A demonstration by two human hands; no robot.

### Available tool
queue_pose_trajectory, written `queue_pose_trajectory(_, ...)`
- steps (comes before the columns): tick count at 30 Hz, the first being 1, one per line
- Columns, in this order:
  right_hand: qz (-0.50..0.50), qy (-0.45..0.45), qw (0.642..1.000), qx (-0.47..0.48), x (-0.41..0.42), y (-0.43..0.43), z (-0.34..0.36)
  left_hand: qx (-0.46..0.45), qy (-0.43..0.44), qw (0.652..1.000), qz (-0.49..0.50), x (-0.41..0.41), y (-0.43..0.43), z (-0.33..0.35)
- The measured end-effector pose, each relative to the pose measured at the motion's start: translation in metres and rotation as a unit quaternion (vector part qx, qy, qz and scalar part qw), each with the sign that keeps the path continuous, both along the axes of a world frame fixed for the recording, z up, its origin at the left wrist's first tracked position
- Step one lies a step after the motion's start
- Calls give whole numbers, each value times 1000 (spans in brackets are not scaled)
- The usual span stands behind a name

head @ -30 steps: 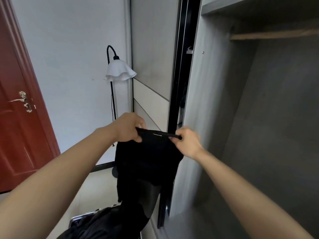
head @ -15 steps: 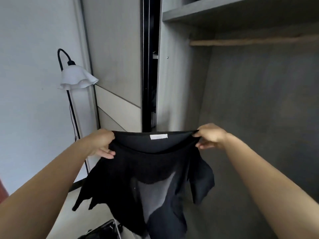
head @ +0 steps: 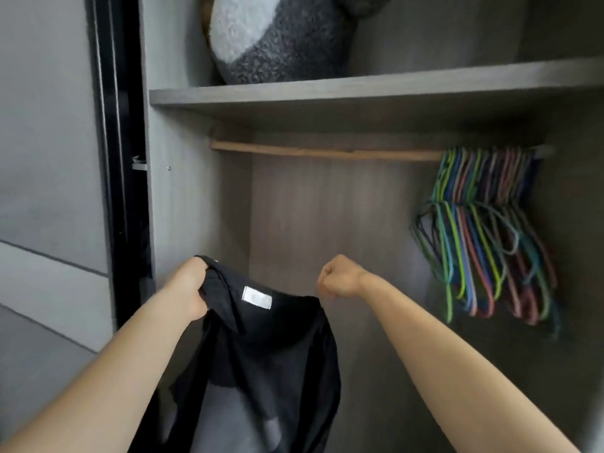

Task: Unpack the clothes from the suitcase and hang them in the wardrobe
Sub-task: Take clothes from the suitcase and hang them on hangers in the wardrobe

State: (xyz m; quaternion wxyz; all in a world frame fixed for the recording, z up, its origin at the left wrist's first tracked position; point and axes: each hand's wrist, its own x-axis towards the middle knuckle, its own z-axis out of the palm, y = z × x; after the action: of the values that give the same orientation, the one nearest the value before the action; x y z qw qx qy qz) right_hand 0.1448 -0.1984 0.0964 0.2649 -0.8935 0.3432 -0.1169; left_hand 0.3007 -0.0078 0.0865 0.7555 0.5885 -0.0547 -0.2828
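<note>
Gripping the limp black fabric garment (head: 271,354) at lower centre by its top edge, left hand (head: 189,289) holds it alone, right hand (head: 336,277) at centre fisted and empty; one-handed, it may slip or bunch before reaching the coloured wire hangers (head: 483,230) at right.

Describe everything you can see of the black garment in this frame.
The black garment is thin, partly see-through fabric with a small white label inside its top edge. It hangs limp before the open wardrobe, its lower end out of frame. The left hand grips one bunched top corner; the right hand is fisted at the other, grip unclear.
</note>
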Motion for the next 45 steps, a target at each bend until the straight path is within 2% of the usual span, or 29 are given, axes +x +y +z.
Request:
queue_pose_trajectory(2,-44,-26,995,-82,-12,-9,22,-3,-11,1000,-23,-5,-24,5)
queue_pose_trajectory(4,-116,-22,968,-221,-26,-18,46,-2,-27,999,-28,-9,-37,8)
queue_pose_trajectory(8,-251,74,848,-461,-57,-41,79,14,-29,999,-21,-16,-50,4)
queue_pose_trajectory(10,-297,115,807,-498,-67,-54,85,18,-33,999,-29,-22,-52,4)
queue_pose_trajectory(11,-313,135,800,-495,-71,-58,88,20,-39,998,-35,-24,-52,3)
queue_pose_trajectory(14,-306,184,796,-489,-77,-68,92,23,-71,996,-40,-27,-47,0)
queue_pose_trajectory(17,-287,181,806,-485,-78,-70,97,31,-93,995,-32,-22,-43,-5)
queue_pose_trajectory(19,-294,143,837,-439,-77,-71,101,36,-108,993,-22,-19,-42,-8)
queue_pose_trajectory(22,-311,-1,898,-310,-73,-73,110,57,-129,990,-11,-21,-41,-9)
queue_pose_trajectory(24,-307,-99,910,-260,-67,-71,113,83,-145,986,-11,-21,-41,-10)
queue_pose_trajectory(28,-283,-248,910,-176,-51,-67,97,147,-194,970,14,-15,-41,-17)
queue_pose_trajectory(33,-195,-416,885,-75,-19,-45,11,202,-236,950,30,-6,-32,-25)
queue_pose_trajectory(34,-170,-440,881,-38,-12,-42,-8,212,-242,946,30,-4,-31,-25)
queue_pose_trajectory(36,-135,-484,858,109,0,-33,-34,236,-255,937,39,-4,-23,-25)
queue_pose_trajectory(38,-165,-491,813,264,10,-27,-41,258,-284,923,37,-7,-12,-21)
queue_pose_trajectory(40,-186,-467,800,327,19,-17,-44,281,-309,908,24,-11,0,-16)
queue_pose_trajectory(43,-88,-439,806,387,31,10,-47,328,-293,898,-18,-13,20,-14)
queue_pose_trajectory(45,-1,-440,783,439,27,26,-37,337,-262,903,-46,-8,25,-12)
